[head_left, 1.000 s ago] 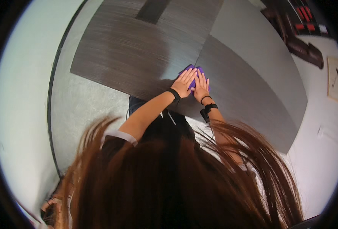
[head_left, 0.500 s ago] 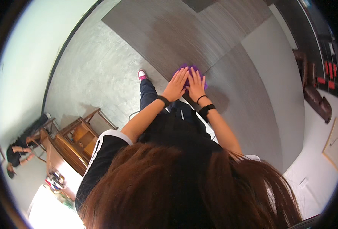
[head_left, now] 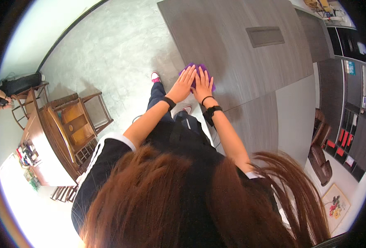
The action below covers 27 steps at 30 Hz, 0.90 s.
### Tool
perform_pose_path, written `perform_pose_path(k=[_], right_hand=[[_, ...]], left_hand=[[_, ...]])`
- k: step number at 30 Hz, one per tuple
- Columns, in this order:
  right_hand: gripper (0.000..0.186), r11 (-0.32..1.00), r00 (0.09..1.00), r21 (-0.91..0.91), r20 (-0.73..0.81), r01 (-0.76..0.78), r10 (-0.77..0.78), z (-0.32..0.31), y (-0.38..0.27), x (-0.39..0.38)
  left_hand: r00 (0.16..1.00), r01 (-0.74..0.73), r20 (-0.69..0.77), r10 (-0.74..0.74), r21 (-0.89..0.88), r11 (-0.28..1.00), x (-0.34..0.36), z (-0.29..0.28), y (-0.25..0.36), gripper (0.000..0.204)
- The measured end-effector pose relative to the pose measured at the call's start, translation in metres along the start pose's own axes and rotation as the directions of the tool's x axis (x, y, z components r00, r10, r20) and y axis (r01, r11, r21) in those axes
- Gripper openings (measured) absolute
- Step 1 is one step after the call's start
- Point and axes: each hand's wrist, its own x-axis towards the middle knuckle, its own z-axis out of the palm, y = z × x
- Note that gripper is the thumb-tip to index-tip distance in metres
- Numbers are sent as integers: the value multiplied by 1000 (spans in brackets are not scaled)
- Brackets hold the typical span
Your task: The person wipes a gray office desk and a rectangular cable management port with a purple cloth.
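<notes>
A rumpled purple cloth (head_left: pixel 203 68) is lying by the left edge of the table (head_left: pixel 240 66), farther from the panel seam (head_left: pixel 249 101) than a second ago. The left hand (head_left: pixel 182 87) and right hand (head_left: pixel 202 87) are covering it flat, fingers extended, unclenched. Streaky grey wood grain is running across the tabletop.

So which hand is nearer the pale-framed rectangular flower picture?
Right. The right hand rests on the purple cloth, on the side toward the flower picture; the left hand, beside it, is farther left.
</notes>
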Motion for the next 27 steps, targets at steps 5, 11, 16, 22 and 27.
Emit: perform_pose_path(k=[5, 11, 16, 22, 27], right_hand=[[83, 1000, 997, -20, -79, 0, -2, 6, 5, 5], [85, 1000, 991, 14, -129, -18, 20, 25, 16, 4], [84, 995, 987, 14, -129, -96, 97, 51, 26, 2], [82, 989, 985, -59, -111, -136, 129, 71, 45, 3], [78, 990, 986, -35, -96, -137, 133, 65, 45, -4]], left_hand=[[998, -22, -61, 17, -75, 997, 0, 13, -5, 68], [993, -119, -1, 119, -19, 993, 1, 33, -18, 66], [979, -189, 69, 193, -69, 980, 5, 64, -31, 67], [967, -219, 117, 227, -82, 972, 7, 91, -32, 70], [977, -163, 117, 181, -149, 975, 10, 96, -29, 71]])
